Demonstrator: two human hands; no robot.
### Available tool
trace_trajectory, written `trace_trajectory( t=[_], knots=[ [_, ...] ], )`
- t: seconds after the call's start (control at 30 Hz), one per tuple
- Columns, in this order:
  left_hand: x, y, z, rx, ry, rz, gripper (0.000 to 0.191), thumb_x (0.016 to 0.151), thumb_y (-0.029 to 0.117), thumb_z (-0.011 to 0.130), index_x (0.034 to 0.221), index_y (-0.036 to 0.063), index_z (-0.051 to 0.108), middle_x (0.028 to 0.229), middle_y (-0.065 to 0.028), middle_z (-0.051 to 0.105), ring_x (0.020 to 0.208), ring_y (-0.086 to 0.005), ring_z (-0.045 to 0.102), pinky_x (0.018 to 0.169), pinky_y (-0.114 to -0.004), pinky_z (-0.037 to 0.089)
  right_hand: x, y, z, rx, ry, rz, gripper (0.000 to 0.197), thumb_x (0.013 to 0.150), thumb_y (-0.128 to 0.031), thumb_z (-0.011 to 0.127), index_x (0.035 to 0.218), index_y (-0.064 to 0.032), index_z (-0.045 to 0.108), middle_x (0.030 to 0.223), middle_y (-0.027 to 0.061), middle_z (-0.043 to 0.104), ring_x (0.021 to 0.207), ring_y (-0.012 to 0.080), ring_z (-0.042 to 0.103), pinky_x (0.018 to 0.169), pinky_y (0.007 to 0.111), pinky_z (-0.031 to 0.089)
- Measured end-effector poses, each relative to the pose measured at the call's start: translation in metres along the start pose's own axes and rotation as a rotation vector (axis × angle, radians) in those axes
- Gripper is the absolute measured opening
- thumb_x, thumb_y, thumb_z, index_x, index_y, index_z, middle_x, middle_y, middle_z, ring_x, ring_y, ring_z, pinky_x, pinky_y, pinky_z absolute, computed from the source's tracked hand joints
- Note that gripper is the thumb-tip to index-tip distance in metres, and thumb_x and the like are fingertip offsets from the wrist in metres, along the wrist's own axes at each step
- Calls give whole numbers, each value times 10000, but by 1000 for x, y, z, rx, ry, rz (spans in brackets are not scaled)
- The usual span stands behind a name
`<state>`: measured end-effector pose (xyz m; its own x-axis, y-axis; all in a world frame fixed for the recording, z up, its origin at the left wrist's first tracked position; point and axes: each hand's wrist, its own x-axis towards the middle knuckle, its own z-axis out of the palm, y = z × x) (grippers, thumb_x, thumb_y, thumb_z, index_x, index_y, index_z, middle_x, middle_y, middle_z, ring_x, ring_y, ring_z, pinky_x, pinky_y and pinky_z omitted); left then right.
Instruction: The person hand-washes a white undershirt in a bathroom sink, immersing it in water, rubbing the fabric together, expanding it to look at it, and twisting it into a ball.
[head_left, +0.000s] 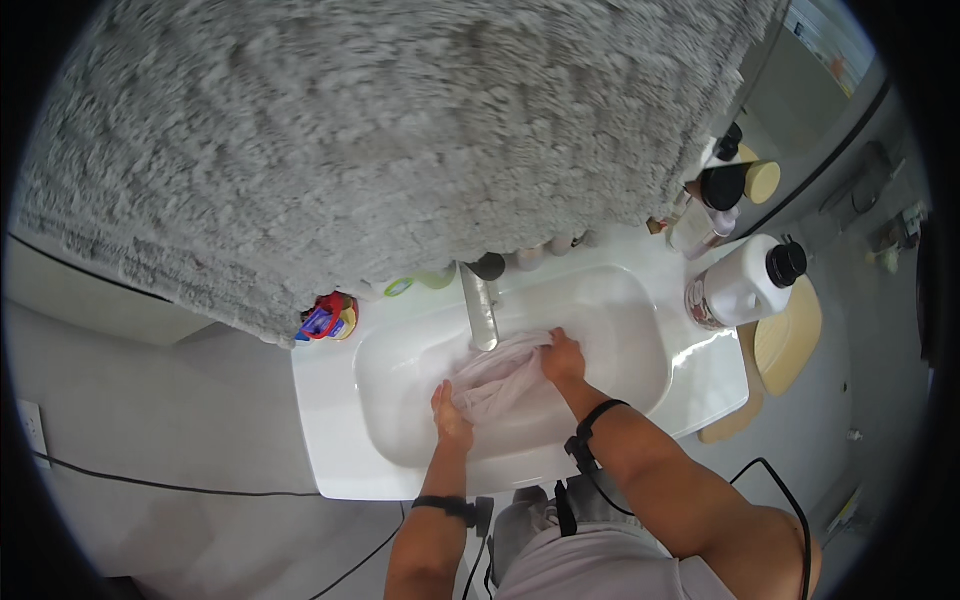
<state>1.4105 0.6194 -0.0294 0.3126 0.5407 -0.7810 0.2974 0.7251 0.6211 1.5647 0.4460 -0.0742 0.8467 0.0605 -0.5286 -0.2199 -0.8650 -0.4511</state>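
A wet, pale pink cloth lies bunched in the white washbasin, just below the metal faucet. My left hand holds the cloth's lower left end, with the thumb side turned up. At its upper right end, my right hand grips the fabric, fingers curled around it. The cloth stretches loosely between both hands. Parts of the fingers are hidden by the cloth.
A large white jug with a black cap stands on the basin's right rim, beside several bottles. A red-handled container sits at the left rim. Grey shaggy fabric hangs over the back. A black cable runs at left.
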Motion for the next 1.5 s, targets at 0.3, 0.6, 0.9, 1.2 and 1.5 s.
trace_trajectory(
  t=[0.3, 0.6, 0.9, 1.2, 1.5],
  knots=[
    [-32, 14, -8, -153, 131, -628, 711, 882, 591, 556, 1397, 119, 421, 1336, -114, 521, 1302, -343, 403, 1055, -515, 382, -34, -37, 86, 723, -506, 153, 773, 748, -104, 641, 1463, -121, 349, 1153, 179, 578, 871, 265, 632, 773, 337, 530],
    [12, 11, -26, -497, -565, -190, 650, 935, 589, 441, 1283, 44, 512, 1082, -167, 643, 995, -322, 627, 938, -430, 493, -162, -77, -38, 592, -827, -301, 625, 741, 8, 559, 1362, -16, 493, 1091, 93, 620, 898, 180, 614, 752, 278, 509],
    [-19, 28, 9, -470, -432, -52, 431, 801, -37, 588, 1216, 48, 512, 1072, -109, 622, 977, -295, 635, 878, -413, 535, -110, 33, -84, 669, -507, -11, 498, 786, 52, 541, 1282, 17, 553, 1037, 98, 657, 896, 214, 648, 770, 323, 538],
    [-70, 43, -6, 434, -667, 859, 879, 601, 250, 918, 1311, 82, 428, 1221, -98, 507, 1114, -211, 506, 937, -364, 456, -130, -37, -93, 1242, -739, 118, 324, 972, -159, 498, 1209, 62, 494, 1200, 164, 564, 1095, 281, 592, 963, 422, 508],
    [-93, 86, 0, 888, -595, 1278, 776, 585, 298, 904, 1245, 96, 550, 1172, -121, 506, 1096, -298, 506, 906, -383, 474, -175, -95, -145, 1068, -953, 63, 554, 968, -542, 448, 1248, -66, 484, 1258, 161, 541, 1170, 307, 532, 967, 517, 447]
  ],
)
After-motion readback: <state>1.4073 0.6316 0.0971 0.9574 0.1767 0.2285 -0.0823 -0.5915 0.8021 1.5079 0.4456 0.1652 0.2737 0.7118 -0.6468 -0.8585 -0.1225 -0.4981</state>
